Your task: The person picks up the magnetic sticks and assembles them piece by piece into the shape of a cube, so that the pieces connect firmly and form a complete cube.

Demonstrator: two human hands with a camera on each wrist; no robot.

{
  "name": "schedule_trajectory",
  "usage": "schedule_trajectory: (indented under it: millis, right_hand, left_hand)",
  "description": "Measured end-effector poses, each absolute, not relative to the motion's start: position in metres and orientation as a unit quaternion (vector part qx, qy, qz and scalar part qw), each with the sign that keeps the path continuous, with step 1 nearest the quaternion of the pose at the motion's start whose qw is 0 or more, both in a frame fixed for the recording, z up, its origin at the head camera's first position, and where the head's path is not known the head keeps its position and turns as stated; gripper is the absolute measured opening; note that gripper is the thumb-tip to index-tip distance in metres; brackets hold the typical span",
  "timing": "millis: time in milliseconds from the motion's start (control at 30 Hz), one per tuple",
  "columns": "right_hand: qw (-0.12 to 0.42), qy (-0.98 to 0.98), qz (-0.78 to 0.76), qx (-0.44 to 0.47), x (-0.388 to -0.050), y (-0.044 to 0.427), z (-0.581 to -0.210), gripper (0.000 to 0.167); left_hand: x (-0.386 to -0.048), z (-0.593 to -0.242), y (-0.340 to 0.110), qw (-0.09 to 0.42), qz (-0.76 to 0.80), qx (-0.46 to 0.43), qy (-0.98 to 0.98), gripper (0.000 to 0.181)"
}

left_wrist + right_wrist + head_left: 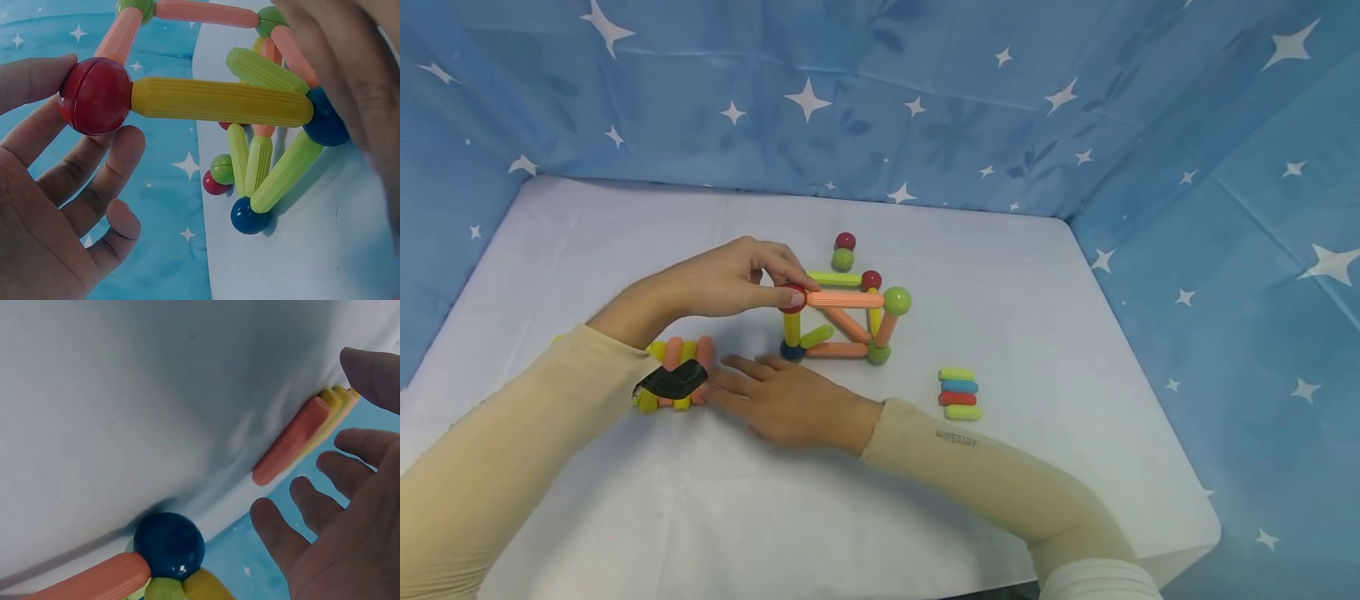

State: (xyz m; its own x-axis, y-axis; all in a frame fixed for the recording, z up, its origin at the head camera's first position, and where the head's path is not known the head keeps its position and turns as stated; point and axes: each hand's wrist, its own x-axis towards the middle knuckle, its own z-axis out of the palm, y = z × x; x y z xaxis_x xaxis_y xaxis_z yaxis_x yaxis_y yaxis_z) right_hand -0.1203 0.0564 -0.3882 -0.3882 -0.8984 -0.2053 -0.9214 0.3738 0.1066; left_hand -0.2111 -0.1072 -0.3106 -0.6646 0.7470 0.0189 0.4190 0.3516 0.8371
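Observation:
My left hand pinches a red ball at the upper left corner of a frame of rods and balls. From that ball a yellow rod runs to a blue ball, and an orange rod runs to a green ball. More orange, yellow and light green rods join the frame's other balls. With fingers spread and holding nothing, my right hand is low over the table beside a row of orange and yellow rods. My left sleeve hides part of that row.
A red ball and a green ball sit together behind the frame. Several short rods, including a blue one, lie in a stack to its right. Blue star-patterned cloth encloses the white table.

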Motion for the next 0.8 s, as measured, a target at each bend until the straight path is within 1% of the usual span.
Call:
schedule_trajectory:
  millis: [133, 233, 300, 400, 467, 567, 700, 800]
  right_hand:
    - [0.08, 0.823, 0.109, -0.552, -0.12, 0.049, -0.389, 0.055]
    - [0.078, 0.813, 0.108, -0.566, -0.119, 0.048, -0.387, 0.053]
    - [0.06, 0.804, 0.098, -0.583, -0.119, 0.049, -0.386, 0.047]
    - [0.017, 0.788, 0.09, -0.609, -0.12, 0.05, -0.385, 0.036]
    - [-0.001, 0.782, 0.09, -0.617, -0.12, 0.051, -0.385, 0.034]
    - [-0.017, 0.778, 0.12, -0.617, -0.12, 0.051, -0.388, 0.033]
    - [-0.031, 0.77, 0.17, -0.615, -0.117, 0.054, -0.39, 0.024]
    - [-0.027, 0.76, 0.186, -0.622, -0.112, 0.059, -0.386, 0.023]
  left_hand:
    - [-0.211, -0.309, -0.108, 0.187, 0.436, 0.364, 0.802, 0.024]
    - [-0.21, -0.308, -0.108, 0.186, 0.434, 0.366, 0.802, 0.024]
    - [-0.21, -0.308, -0.109, 0.185, 0.435, 0.366, 0.802, 0.024]
    - [-0.21, -0.307, -0.109, 0.182, 0.436, 0.366, 0.802, 0.024]
    - [-0.209, -0.307, -0.109, 0.182, 0.436, 0.365, 0.802, 0.024]
    - [-0.209, -0.307, -0.109, 0.182, 0.436, 0.366, 0.802, 0.024]
    - [-0.209, -0.308, -0.108, 0.183, 0.437, 0.367, 0.8, 0.024]
    - [-0.21, -0.309, -0.108, 0.185, 0.437, 0.364, 0.802, 0.024]
